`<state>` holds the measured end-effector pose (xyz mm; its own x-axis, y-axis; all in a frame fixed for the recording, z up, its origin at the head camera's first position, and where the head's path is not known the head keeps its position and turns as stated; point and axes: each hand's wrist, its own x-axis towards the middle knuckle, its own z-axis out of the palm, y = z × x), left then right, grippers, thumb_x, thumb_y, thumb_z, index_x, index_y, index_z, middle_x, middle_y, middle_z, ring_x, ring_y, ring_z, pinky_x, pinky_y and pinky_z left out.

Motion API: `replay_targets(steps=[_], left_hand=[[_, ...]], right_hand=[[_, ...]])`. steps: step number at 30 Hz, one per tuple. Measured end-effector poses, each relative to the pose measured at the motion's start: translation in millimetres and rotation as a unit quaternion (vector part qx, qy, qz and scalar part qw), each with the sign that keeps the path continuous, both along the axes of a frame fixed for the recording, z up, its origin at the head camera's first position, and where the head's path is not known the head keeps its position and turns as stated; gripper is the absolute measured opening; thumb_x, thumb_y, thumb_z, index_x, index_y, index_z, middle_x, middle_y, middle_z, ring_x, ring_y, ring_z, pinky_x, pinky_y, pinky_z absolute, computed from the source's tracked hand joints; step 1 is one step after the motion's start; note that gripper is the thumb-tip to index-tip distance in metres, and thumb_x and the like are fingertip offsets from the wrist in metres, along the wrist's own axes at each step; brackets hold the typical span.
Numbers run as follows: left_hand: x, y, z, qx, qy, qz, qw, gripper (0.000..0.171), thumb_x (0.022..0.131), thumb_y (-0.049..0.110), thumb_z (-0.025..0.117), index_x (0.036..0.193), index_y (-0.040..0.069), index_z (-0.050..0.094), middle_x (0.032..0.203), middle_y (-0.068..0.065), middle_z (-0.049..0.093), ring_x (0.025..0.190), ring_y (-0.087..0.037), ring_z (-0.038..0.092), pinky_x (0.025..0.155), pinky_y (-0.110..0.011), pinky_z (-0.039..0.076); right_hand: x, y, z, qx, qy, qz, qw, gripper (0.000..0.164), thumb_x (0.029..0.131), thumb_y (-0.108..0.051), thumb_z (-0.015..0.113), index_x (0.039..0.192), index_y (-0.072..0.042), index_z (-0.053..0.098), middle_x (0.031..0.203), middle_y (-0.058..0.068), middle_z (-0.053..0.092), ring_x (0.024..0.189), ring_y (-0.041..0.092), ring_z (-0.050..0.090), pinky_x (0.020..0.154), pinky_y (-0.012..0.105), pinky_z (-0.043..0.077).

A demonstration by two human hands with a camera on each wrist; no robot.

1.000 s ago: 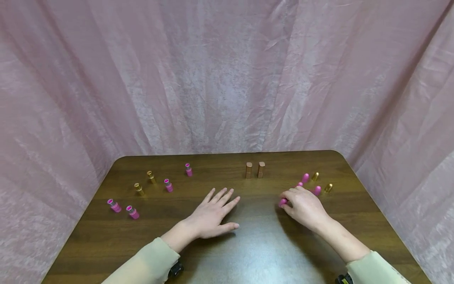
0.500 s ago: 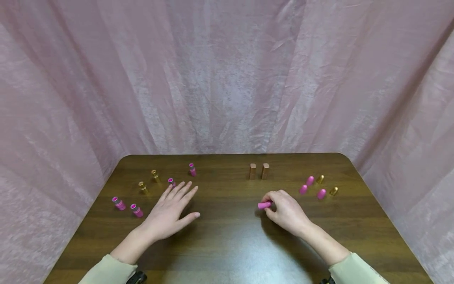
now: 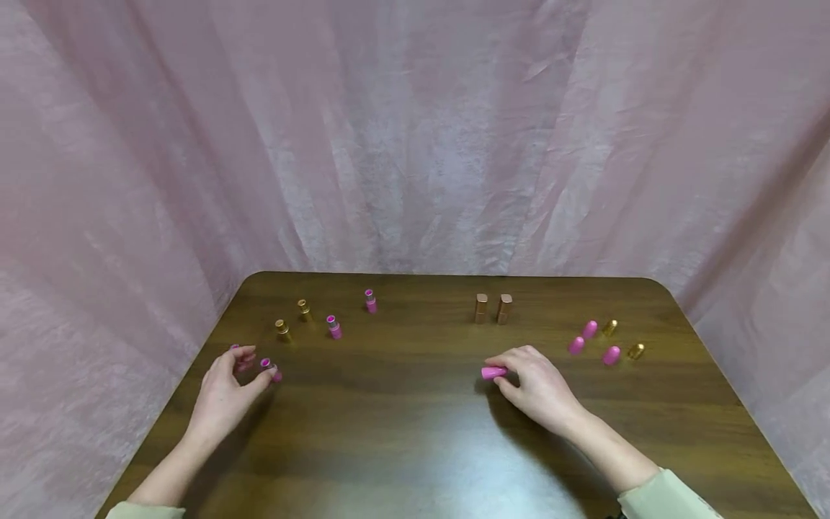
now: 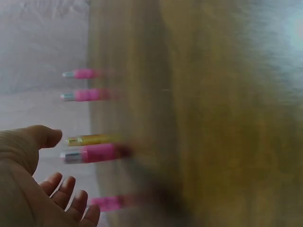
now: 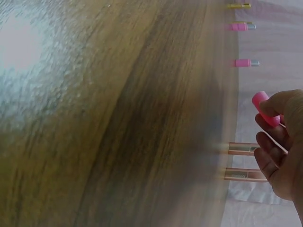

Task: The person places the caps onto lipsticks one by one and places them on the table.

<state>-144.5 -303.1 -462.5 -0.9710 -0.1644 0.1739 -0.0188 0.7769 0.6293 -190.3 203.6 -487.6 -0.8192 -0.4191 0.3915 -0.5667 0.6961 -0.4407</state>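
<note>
My right hand [image 3: 541, 389] pinches a pink lipstick cap [image 3: 493, 373] between thumb and fingers, held sideways over the table [image 3: 402, 425]. In the right wrist view that cap [image 5: 260, 100] sticks out past the thumb, with the other fingers loosely curled below. At the left, my left hand [image 3: 220, 400] reaches over two uncapped pink lipstick tubes. Its thumb tip overlaps the nearer pink tube [image 3: 265, 363], and its fingers mostly hide the farther one. In the left wrist view thumb and fingers are spread apart, with a pink tube [image 4: 99, 153] standing beyond the gap.
Two more pink tubes [image 3: 333, 327] and two gold tubes [image 3: 282, 331] stand at the back left. Two rose-gold lipsticks [image 3: 480, 308] are upright at the back middle. Pink caps [image 3: 611, 355] and gold caps [image 3: 636, 351] stand at the right. A pink curtain [image 3: 415, 144] hangs behind.
My left hand has moved left from the table's middle to the pink tubes. The right hand has lifted a pink cap from the right-hand group and carried it left.
</note>
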Motion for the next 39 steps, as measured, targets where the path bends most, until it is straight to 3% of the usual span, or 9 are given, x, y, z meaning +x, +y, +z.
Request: replay_targets(steps=[6, 10, 19, 23, 29, 35, 39], left_hand=[[-7.4, -6, -24.6, 0.004, -0.050, -0.002, 0.9987, 0.064, 0.094, 0.035, 0.075, 0.135, -0.008, 0.053, 0.129, -0.030, 0.062, 0.119, -0.046, 0.059, 0.098, -0.061, 0.044], [-10.6, -8, -34.3, -0.007, -0.063, 0.005, 0.9980, 0.062, 0.094, 0.037, 0.074, 0.133, -0.007, 0.055, 0.126, -0.027, 0.066, 0.118, -0.047, 0.060, 0.096, -0.062, 0.045], [-16.0, -6, -41.0, -0.019, -0.059, 0.025, 0.9977, 0.051, 0.096, 0.038, 0.072, 0.122, -0.003, 0.061, 0.117, -0.025, 0.070, 0.112, -0.046, 0.063, 0.089, -0.061, 0.047], [-11.8, 2, -38.7, -0.022, -0.030, 0.019, 0.9991, 0.038, 0.094, 0.029, 0.075, 0.114, 0.000, 0.063, 0.112, -0.022, 0.072, 0.107, -0.042, 0.066, 0.083, -0.056, 0.049], [-11.3, 32, -28.4, -0.070, 0.061, -0.033, 0.9952, 0.024, 0.083, 0.015, 0.081, 0.102, 0.010, 0.068, 0.102, -0.011, 0.074, 0.103, -0.038, 0.063, 0.087, -0.057, 0.043], [-15.2, 66, -18.0, -0.095, 0.097, -0.098, 0.9859, 0.024, 0.080, 0.018, 0.085, 0.100, 0.020, 0.072, 0.098, 0.004, 0.074, 0.104, -0.029, 0.059, 0.091, -0.051, 0.039], [-20.7, 86, -13.5, -0.125, 0.126, -0.152, 0.9723, 0.024, 0.081, 0.021, 0.086, 0.102, 0.022, 0.074, 0.101, 0.009, 0.072, 0.101, -0.023, 0.060, 0.092, -0.047, 0.039]], right_hand=[[0.9, 0, -0.4, 0.005, -0.001, 0.008, 1.000, 0.029, 0.084, -0.009, 0.081, 0.113, -0.013, 0.077, 0.107, -0.007, 0.074, 0.106, 0.015, 0.062, 0.093, 0.041, 0.050], [1.6, -2, -0.7, 0.006, -0.005, 0.008, 1.000, 0.029, 0.084, -0.010, 0.083, 0.112, -0.013, 0.078, 0.105, -0.008, 0.074, 0.106, 0.015, 0.062, 0.092, 0.041, 0.051], [1.7, 0, -2.0, 0.012, -0.001, 0.005, 1.000, 0.030, 0.082, -0.011, 0.085, 0.111, -0.014, 0.078, 0.105, -0.007, 0.074, 0.105, 0.016, 0.063, 0.094, 0.041, 0.051], [2.7, 2, -0.9, 0.013, -0.003, 0.002, 1.000, 0.029, 0.082, -0.011, 0.085, 0.110, -0.015, 0.078, 0.105, -0.008, 0.073, 0.106, 0.016, 0.062, 0.095, 0.041, 0.050], [4.0, 7, -0.2, 0.001, -0.014, -0.011, 1.000, 0.029, 0.081, -0.009, 0.085, 0.107, -0.018, 0.077, 0.103, -0.011, 0.070, 0.106, 0.015, 0.059, 0.091, 0.040, 0.050], [6.3, 13, 0.3, -0.020, -0.024, -0.030, 0.999, 0.030, 0.082, -0.008, 0.084, 0.110, -0.017, 0.077, 0.107, -0.010, 0.071, 0.108, 0.016, 0.061, 0.094, 0.042, 0.050], [8.8, 18, 1.3, -0.024, -0.016, -0.038, 0.999, 0.028, 0.083, -0.010, 0.085, 0.109, -0.019, 0.077, 0.107, -0.013, 0.071, 0.108, 0.014, 0.062, 0.094, 0.042, 0.050]])
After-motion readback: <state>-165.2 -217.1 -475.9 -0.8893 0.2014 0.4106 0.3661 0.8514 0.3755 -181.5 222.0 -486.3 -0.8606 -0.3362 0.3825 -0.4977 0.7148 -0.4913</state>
